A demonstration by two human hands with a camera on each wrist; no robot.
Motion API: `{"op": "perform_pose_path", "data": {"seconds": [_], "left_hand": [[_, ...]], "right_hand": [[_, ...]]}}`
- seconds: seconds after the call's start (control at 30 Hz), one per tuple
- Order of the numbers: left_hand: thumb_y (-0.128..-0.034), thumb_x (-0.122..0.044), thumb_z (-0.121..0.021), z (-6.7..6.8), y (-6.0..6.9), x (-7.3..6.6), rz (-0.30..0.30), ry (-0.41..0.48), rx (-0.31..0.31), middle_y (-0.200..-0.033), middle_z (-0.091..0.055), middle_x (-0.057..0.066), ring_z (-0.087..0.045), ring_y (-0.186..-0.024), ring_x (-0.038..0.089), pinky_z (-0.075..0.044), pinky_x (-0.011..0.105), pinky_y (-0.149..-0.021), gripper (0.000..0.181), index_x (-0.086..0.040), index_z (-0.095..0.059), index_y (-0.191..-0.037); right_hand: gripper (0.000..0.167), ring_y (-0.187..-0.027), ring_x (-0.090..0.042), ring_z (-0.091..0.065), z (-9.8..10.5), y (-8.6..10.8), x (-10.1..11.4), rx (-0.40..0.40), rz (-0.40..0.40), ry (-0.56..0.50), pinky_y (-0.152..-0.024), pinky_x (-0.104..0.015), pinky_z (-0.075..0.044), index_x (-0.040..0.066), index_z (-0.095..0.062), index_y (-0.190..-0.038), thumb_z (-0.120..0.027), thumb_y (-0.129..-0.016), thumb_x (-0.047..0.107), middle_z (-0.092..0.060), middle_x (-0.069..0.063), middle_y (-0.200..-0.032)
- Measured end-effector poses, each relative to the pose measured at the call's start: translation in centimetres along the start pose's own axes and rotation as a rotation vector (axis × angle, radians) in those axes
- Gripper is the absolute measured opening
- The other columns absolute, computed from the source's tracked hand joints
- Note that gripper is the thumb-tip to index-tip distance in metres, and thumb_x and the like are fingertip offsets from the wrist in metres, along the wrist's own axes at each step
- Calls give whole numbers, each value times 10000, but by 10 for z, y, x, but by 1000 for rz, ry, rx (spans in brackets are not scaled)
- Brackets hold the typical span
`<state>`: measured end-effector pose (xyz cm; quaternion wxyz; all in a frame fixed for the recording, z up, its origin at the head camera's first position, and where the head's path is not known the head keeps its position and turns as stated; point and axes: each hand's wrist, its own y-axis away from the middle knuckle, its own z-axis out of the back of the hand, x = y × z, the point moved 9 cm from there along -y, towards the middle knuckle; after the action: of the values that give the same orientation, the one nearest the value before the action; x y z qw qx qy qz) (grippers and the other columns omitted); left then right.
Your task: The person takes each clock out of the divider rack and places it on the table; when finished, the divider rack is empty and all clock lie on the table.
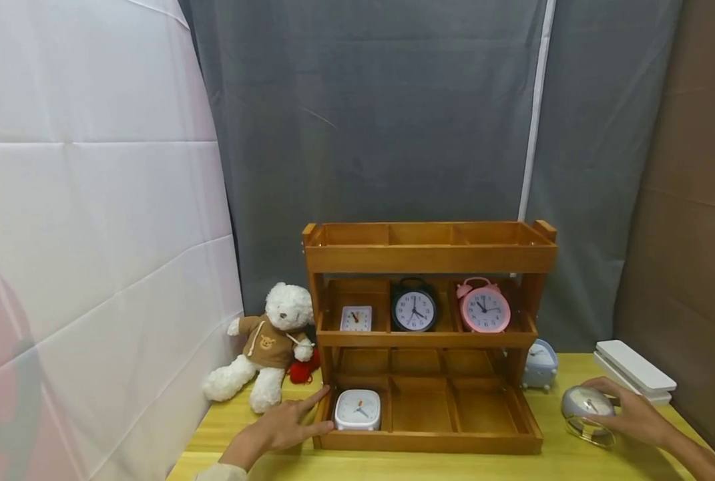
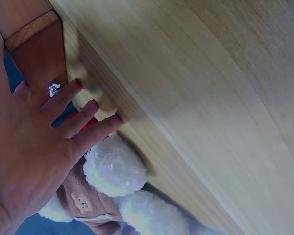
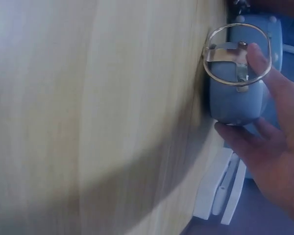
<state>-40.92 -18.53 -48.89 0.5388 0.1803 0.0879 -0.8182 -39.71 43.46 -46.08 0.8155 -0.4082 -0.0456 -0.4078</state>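
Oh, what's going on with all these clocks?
A person's right hand grips a gray clock, to the right of a wooden shelf, while their left hand rests at the shelf's lower left corner. A small square clock, a black clock and a pink alarm clock stand in the middle tier; a white clock sits at the bottom left.

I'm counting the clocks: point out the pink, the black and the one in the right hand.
Pink clock (image 1: 485,310), head view, on its dial.
Black clock (image 1: 414,311), head view, on its dial.
Gray clock (image 1: 589,402), head view, on its dial.
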Motion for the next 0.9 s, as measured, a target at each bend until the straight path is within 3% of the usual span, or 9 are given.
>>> {"op": "perform_pose_path", "data": {"seconds": [0.23,0.37,0.5,0.57,0.67,0.8,0.9], "left_hand": [[-974,-698,-547,0,0,1,2,-34,-14,-1371,-617,296,-613,-1175,557,-424,741,-1016,819,-240,-370,-1630],[-979,-694,-544,0,-1,3,3,-31,-11,-1372,-622,283,-612,-1192,538,-436,726,-1013,805,-253,-370,-1630],[-980,-689,-545,0,0,3,7,-34,-12,-1375,-626,270,-605,-1210,529,-442,720,-1011,795,-260,-376,-1628],[-982,-682,-550,1,1,2,6,-38,-17,-1373,-629,267,-604,-1213,528,-446,716,-1009,787,-261,-382,-1625],[-980,-679,-556,1,2,0,2,-34,-22,-1372,-628,272,-598,-1219,533,-443,720,-1010,788,-258,-386,-1623],[-976,-692,-548,2,4,-1,5,-33,-23,-1375,-620,284,-589,-1224,545,-434,735,-1010,793,-272,-376,-1627],[-973,-700,-544,2,4,0,15,-38,-26,-1380,-617,283,-586,-1227,546,-430,743,-1007,795,-284,-372,-1628]], "right_hand": [[527,-974,80,-611,6,-11,-17,-22,-17,21,-789,-45,-457,2,-745,-1118,-954,-635,-19,-723,137,-1066],[477,-888,50,-638,9,-22,-29,10,-100,114,-677,-183,-529,62,-786,-1097,-971,-658,80,-755,58,-1030],[491,-851,-156,-713,8,-32,-42,92,-237,209,-634,-331,-523,6,-759,-1124,-956,-715,192,-750,-181,-1045],[532,-873,-308,-730,7,-37,-49,121,-310,234,-643,-364,-514,-43,-727,-1154,-939,-747,225,-736,-250,-1059],[561,-946,-502,-694,5,-43,-53,148,-358,249,-692,-478,-534,-100,-681,-1191,-904,-798,232,-708,-341,-1069],[552,-991,-542,-665,1,-50,-56,156,-369,259,-767,-585,-534,-120,-667,-1209,-873,-834,227,-701,-355,-1098],[534,-961,-474,-679,-2,-57,-57,155,-357,261,-760,-544,-538,-122,-675,-1204,-869,-837,213,-720,-314,-1094]]}}
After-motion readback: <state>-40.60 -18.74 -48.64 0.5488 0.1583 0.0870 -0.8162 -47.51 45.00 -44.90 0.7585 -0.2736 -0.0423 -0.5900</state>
